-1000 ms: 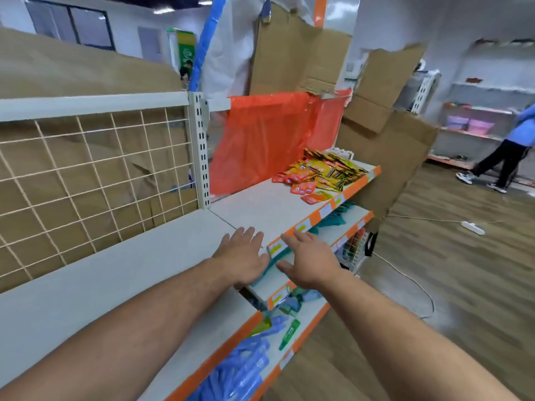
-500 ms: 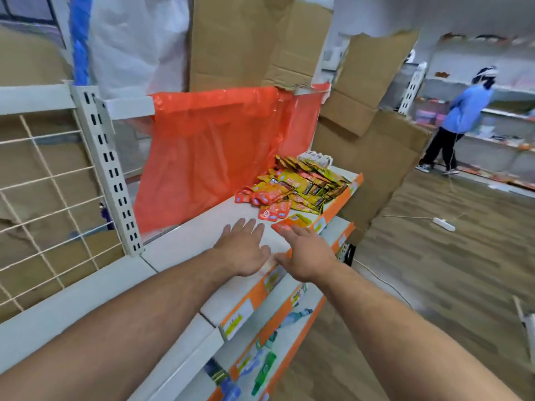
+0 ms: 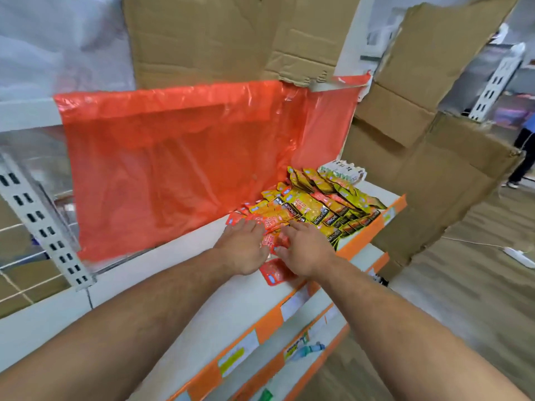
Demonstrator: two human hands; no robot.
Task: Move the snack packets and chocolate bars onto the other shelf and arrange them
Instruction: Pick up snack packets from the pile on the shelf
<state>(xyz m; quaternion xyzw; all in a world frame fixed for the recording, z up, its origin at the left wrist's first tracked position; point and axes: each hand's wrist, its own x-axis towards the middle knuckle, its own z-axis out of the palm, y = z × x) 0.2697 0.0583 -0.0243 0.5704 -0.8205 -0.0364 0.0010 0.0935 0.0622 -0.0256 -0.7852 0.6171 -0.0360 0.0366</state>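
Both hands are laid palm down on the near end of the heap of goods, which lies toward the right end of the top shelf (image 3: 173,287), in front of the orange plastic sheet (image 3: 179,157) hung along its back edge. The left hand (image 3: 246,250) rests flat on the small red sachets (image 3: 270,241), its fingers (image 3: 250,228) straight and together. The right hand (image 3: 308,251) sits just beside it with fingers spread. Neither is clenched or visibly closed round a packet, though the palms' undersides are hidden. Beyond the hands, the yellow-and-black snack packets (image 3: 321,211) overlap like tiles, and their near ends reach the shelf's front edge. A few white boxes (image 3: 341,173) stand at the far right corner. One loose red sachet (image 3: 275,274) lies apart from the rest, between the wrists and close to the front edge. That one looks the likeliest to go: a forearm dragging back with a scooped load could sweep it onto the lower shelf (image 3: 292,369) or the floor. The wrappers look glossy and probably slide on each other, so a large handful taken from the near end may fan out and shed packets. Pulling the red ones could also drag the yellow row over the front edge.
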